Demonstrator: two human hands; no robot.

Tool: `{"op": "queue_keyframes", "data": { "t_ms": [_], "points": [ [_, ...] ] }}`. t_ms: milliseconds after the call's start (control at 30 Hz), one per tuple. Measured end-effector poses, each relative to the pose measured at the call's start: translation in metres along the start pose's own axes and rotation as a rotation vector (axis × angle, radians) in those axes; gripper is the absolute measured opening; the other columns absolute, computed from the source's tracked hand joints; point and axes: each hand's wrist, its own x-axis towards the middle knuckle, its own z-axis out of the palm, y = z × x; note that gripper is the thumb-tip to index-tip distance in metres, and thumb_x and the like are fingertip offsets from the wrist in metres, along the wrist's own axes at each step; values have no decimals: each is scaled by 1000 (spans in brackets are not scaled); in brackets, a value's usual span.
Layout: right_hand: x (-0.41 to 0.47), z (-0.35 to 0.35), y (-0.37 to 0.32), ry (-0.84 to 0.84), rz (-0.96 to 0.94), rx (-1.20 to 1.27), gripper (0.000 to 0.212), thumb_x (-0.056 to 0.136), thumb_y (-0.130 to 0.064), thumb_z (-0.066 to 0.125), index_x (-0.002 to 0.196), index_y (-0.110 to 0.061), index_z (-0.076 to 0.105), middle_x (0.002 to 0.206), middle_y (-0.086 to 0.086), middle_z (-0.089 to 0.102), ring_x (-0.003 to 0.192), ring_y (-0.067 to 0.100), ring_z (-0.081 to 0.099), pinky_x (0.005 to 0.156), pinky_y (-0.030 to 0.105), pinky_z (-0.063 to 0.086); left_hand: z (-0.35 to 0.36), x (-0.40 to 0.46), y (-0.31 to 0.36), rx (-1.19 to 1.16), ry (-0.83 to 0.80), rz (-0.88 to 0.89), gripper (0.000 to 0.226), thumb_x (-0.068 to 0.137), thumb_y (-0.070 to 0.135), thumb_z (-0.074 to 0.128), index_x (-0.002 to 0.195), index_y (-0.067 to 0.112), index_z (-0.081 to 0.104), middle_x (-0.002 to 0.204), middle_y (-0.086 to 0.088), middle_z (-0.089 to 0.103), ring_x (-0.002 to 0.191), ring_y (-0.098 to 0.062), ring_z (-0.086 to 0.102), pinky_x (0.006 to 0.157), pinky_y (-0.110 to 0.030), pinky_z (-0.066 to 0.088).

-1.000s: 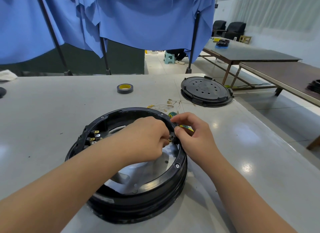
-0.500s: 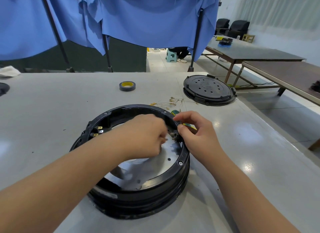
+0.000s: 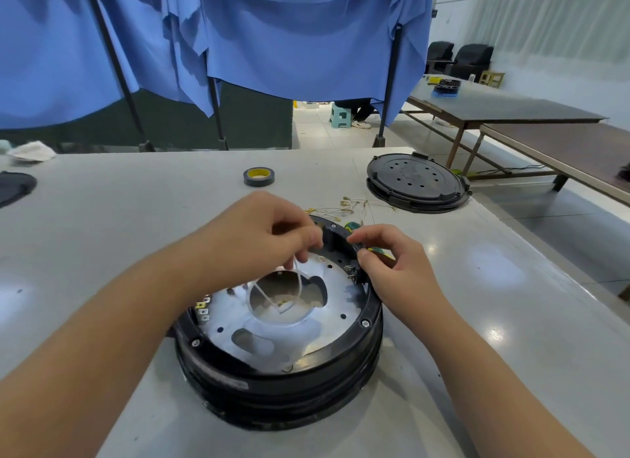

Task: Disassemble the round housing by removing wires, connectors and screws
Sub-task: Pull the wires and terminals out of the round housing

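Observation:
The round black housing (image 3: 370,341) stands on the grey table right in front of me, its silver inner plate facing up. My left hand (image 3: 262,236) hovers over the housing's far side and pinches a thin white wire (image 3: 299,282) that hangs down into the central opening. My right hand (image 3: 395,263) grips the housing's right rim beside a metal terminal block (image 3: 351,273). More brass terminals (image 3: 203,307) sit on the inner left wall. A green-and-yellow screwdriver handle (image 3: 354,226) shows partly behind my right hand.
Several loose wires with brass connectors (image 3: 347,207) lie just beyond the housing. A black round cover (image 3: 417,181) rests at the far right, a roll of black tape (image 3: 259,177) at the far middle. The table edge runs along the right, blue curtains hang behind.
My left hand has risen from the terminal at the right rim, drawing a white wire up out of the housing. My right hand stays on the rim. The camera has tilted downward.

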Motion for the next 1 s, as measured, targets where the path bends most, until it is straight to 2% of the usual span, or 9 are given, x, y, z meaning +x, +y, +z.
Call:
{"op": "queue_keyframes", "data": {
  "t_ms": [100, 233, 333, 433, 633, 733, 833, 900, 1000],
  "points": [
    [0, -1, -1, -3, -7, -1, 35, 88, 4, 54, 81, -27, 66, 95, -7, 67, 79, 17, 62, 66, 14, 48, -11, -2, 7, -182, 77, 34, 20, 91, 21, 61, 78, 24, 75, 64, 5, 70, 53, 1, 60, 53, -7, 45],
    [-1, -1, -4, -17, -25, -2, 34, 88, 7, 53, 81, -24, 66, 98, -4, 67, 82, -6, 61, 71, 7, 48, -16, -5, 10, -374, 176, 69, 16, 89, 28, 63, 83, 25, 77, 69, 2, 71, 60, -7, 62, 65, -13, 53],
    [0, -1, -2, -15, -28, -23, 34, 89, 6, 54, 82, -24, 66, 100, -2, 67, 84, -5, 61, 71, 9, 48, -16, -6, 10, -513, 202, 59, 20, 74, 42, 67, 82, 27, 78, 75, -3, 72, 64, -10, 63, 72, -20, 56],
    [0, -1, -4, -14, -13, -57, 33, 88, 3, 56, 84, -28, 66, 100, -2, 67, 85, 1, 63, 74, 12, 50, -14, -8, 7, -523, 214, 43, 28, 61, 47, 73, 80, 27, 78, 88, -8, 75, 63, -9, 63, 74, -23, 58],
    [4, -4, -21, -194, -62, -260, 34, 88, -11, 60, 109, -37, 65, 113, -22, 61, 107, -13, 51, 85, 0, 37, -14, -6, -5, -683, 246, 21, 33, 64, 46, 74, 84, 19, 79, 68, -1, 66, 62, -10, 60, 68, -18, 53],
    [5, 1, -26, -341, -8, -281, 34, 87, -25, 64, 118, -39, 63, 114, -25, 61, 105, -13, 54, 87, 5, 41, -15, -4, -10, -812, 280, 11, 27, 72, 35, 70, 88, 15, 79, 65, 1, 63, 61, -10, 58, 63, -18, 52],
    [7, 8, -33, -387, -7, -302, 25, 81, -36, 72, 106, -35, 69, 99, -21, 68, 95, -4, 63, 89, 23, 51, -14, -4, -13, -974, 293, -17, 23, 75, 28, 68, 87, 12, 78, 63, 0, 60, 56, -9, 55, 60, -19, 51],
    [9, 10, -37, -385, -16, -230, 13, 81, -34, 73, 93, -30, 72, 90, -14, 72, 87, 3, 67, 85, 29, 55, -12, -3, -16, -1081, 301, -39, 21, 74, 26, 67, 85, 11, 78, 62, 1, 58, 54, -8, 52, 57, -19, 50],
    [14, 10, -39, -371, -10, -100, 2, 84, -22, 72, 85, -21, 72, 85, -5, 75, 83, 8, 70, 83, 27, 55, -13, -5, -23, -1184, 304, -57, 19, 75, 23, 67, 87, 13, 78, 70, 1, 64, 55, -8, 53, 55, -19, 50]
  ]
}}
